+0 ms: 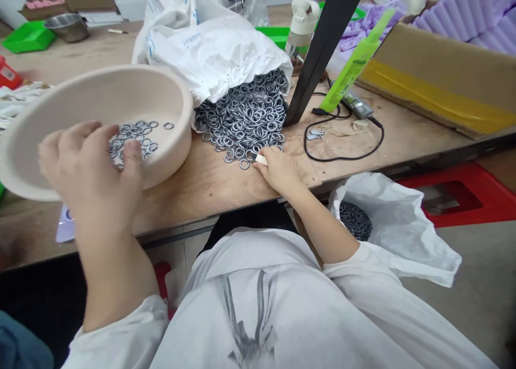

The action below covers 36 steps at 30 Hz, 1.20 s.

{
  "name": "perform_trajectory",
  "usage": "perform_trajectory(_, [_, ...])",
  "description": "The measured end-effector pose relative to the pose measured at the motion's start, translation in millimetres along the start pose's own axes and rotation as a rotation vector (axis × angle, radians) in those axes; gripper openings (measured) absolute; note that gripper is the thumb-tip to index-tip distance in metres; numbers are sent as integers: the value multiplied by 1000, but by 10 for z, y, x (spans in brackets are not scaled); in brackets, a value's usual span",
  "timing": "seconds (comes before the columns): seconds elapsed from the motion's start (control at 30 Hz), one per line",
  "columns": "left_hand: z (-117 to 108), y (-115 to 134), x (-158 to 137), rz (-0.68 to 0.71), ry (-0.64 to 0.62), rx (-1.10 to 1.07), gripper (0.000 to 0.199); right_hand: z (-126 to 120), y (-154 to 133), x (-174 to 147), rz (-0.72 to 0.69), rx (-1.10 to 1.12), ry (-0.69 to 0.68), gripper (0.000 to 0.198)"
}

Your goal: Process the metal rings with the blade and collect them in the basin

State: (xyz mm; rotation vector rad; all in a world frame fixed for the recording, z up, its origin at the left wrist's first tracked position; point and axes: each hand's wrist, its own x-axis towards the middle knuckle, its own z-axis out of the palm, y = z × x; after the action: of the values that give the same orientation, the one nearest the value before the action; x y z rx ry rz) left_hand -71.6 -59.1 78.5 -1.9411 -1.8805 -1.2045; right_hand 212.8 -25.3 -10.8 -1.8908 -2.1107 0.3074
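My left hand (91, 162) hovers over the near side of a beige plastic basin (177, 89), fingers apart and bent, with nothing visible in them. Inside the basin lie grey rings (139, 129), some partly hidden by that hand. Pinched in my right hand (278, 167) is a small flat tool with a cream handle (261, 159) and a dark tip. Its tip touches the near edge of a heap of grey rings (245, 113). The heap spills from a white woven sack (217, 51) lying on the wooden table.
A dark post (318, 51) rises right of the heap. Further right are a black cable (342, 158), a green pouch (355, 62) and a cardboard box (439, 78). Below the table edge stands a white bag (407, 229) containing dark rings. A purple card (65, 225) lies left.
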Motion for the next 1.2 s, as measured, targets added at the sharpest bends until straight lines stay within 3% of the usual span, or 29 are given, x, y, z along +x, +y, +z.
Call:
perform_trajectory(0.07, [135,205,-200,229,24,-23,30,-5,17,5,11,-6,5,26])
perform_trajectory(0.13, [323,391,-393,321,-166,-197,19,-15,55,-18,4,38,31,24])
perform_trajectory(0.27, [715,595,-642,181,-472,-384,25,-30,123,-129,8,362,69,20])
perform_trajectory(0.4, [924,684,-767,-24,-631,-602,31,-14,58,-260,-31,887,-78,31])
perform_trajectory(0.53, [959,742,-849,-157,-653,-793,27,7,-101,-340,-53,1214,-146,44])
perform_trajectory(0.7, [950,785,-905,-387,-518,-1014,36,21,-291,-434,19,1492,-188,47])
perform_trajectory(0.8, [959,824,-925,-557,-462,-1169,45,42,-365,-494,51,1550,-183,49])
perform_trajectory(1.0, [968,868,-915,-756,-518,-1401,47,105,-357,-521,65,1611,-102,49])
perform_trajectory(1.2, [954,853,-894,-799,-573,-1510,46,151,-360,-485,141,1702,6,48])
